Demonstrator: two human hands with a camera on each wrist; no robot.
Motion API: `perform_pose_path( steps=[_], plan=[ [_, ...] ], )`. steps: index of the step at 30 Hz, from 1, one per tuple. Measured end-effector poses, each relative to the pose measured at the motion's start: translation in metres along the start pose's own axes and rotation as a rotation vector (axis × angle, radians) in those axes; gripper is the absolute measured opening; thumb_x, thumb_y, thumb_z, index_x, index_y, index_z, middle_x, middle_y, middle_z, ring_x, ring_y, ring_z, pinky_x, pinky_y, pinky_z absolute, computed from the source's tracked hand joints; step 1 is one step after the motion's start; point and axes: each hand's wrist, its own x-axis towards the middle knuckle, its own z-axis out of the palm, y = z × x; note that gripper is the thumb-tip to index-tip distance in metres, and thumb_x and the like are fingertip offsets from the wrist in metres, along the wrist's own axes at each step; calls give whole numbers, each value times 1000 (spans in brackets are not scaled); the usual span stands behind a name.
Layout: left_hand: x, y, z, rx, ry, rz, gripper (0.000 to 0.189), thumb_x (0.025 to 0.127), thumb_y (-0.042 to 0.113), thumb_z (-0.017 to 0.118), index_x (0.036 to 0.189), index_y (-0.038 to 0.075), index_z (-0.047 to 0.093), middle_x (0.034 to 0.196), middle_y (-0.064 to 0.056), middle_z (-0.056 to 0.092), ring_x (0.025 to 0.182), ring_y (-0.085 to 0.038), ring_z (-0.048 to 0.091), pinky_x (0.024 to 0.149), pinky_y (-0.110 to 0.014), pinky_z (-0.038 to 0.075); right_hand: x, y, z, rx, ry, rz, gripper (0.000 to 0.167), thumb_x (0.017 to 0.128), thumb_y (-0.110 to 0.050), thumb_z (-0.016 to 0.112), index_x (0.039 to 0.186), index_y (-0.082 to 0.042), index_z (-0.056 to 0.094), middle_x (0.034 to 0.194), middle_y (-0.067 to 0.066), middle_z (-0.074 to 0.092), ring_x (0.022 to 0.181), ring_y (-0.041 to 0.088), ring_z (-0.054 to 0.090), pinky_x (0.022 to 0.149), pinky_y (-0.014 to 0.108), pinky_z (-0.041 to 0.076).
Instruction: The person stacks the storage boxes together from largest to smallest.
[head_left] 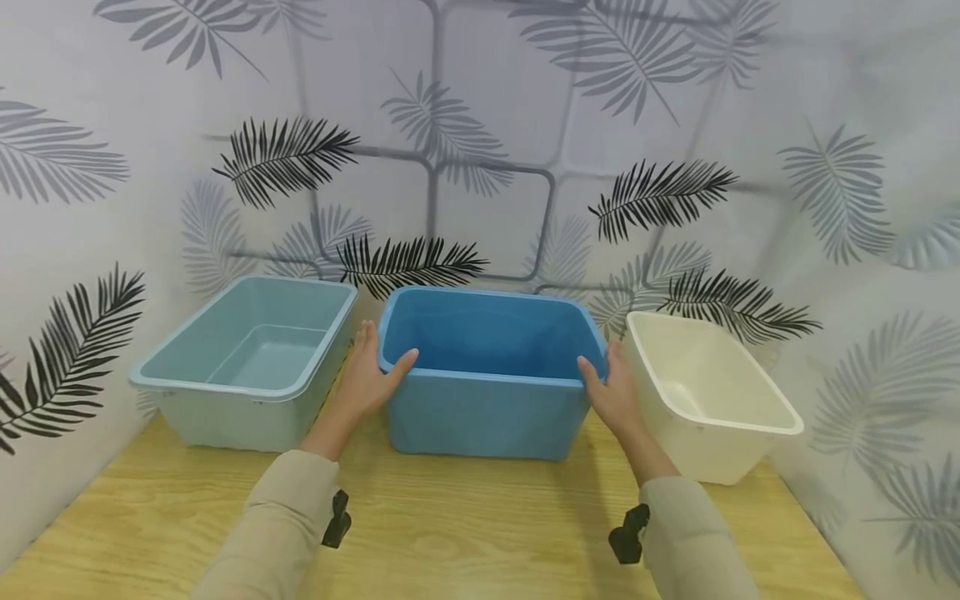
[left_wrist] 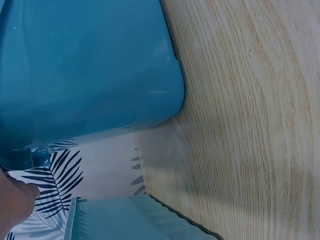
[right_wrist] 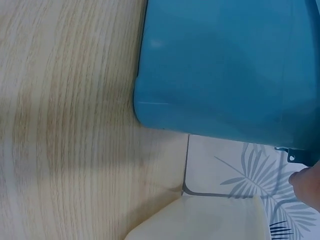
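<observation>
1. Ahead of me, a leaf-patterned wall covering [head_left: 495,92] rises behind a wooden table [head_left: 465,533]. From the head view, a blue tub [head_left: 487,417] stands in the middle, between a pale blue tub [head_left: 225,417] on the left and a cream tub [head_left: 720,450] on the right.
2. The left hand [head_left: 369,379] is at the blue tub's near left corner, the right hand [head_left: 617,396] at its near right; on both, thumbs spread onto the rim, fingers fairly straight outside it.
3. Left wrist: the blue tub's side, the pale blue tub below; finger state cannot be told.
4. Right wrist: a fingertip near the rim, the cream tub below; the other fingers are hidden.
</observation>
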Motion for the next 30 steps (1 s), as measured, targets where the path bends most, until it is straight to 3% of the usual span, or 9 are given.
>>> perform_pose_path(
  steps=[6,10,16,24,30],
  plan=[
    [1,2,0,8,-5,5,91,92,57,39,147,1,-6,156,-15,-8,144,-32,-5,115,-54,7,1,2,-4,-18,-2,-47,72,91,-20,48,140,18,11,148,36,9,140,45,8,115,51,10],
    [3,1,0,-2,-7,26,82,96,44,40,147,-2,-5,156,-17,-8,144,-32,-6,116,-52,5,1,0,-7,-24,-41,-13,70,92,-17,45,142,15,8,150,33,6,141,43,6,116,50,9],
    [6,-1,1,-38,-9,23,74,95,29,39,146,-4,-3,155,-18,-6,144,-33,-5,117,-49,5,3,0,-7,8,-43,13,63,91,-11,42,143,11,15,151,30,12,142,39,10,116,48,12],
    [6,-3,0,-30,-9,29,71,94,26,38,146,-6,1,155,-21,-2,144,-33,-2,117,-48,7,3,1,-5,25,-76,53,62,93,-14,39,145,7,12,150,28,19,139,41,20,114,50,18],
    [6,-3,-2,-8,-13,31,70,94,27,37,146,-7,5,155,-22,1,144,-34,1,117,-49,7,4,0,-5,15,-87,78,64,93,-15,37,145,8,8,151,28,13,141,41,14,115,49,14]
  ],
)
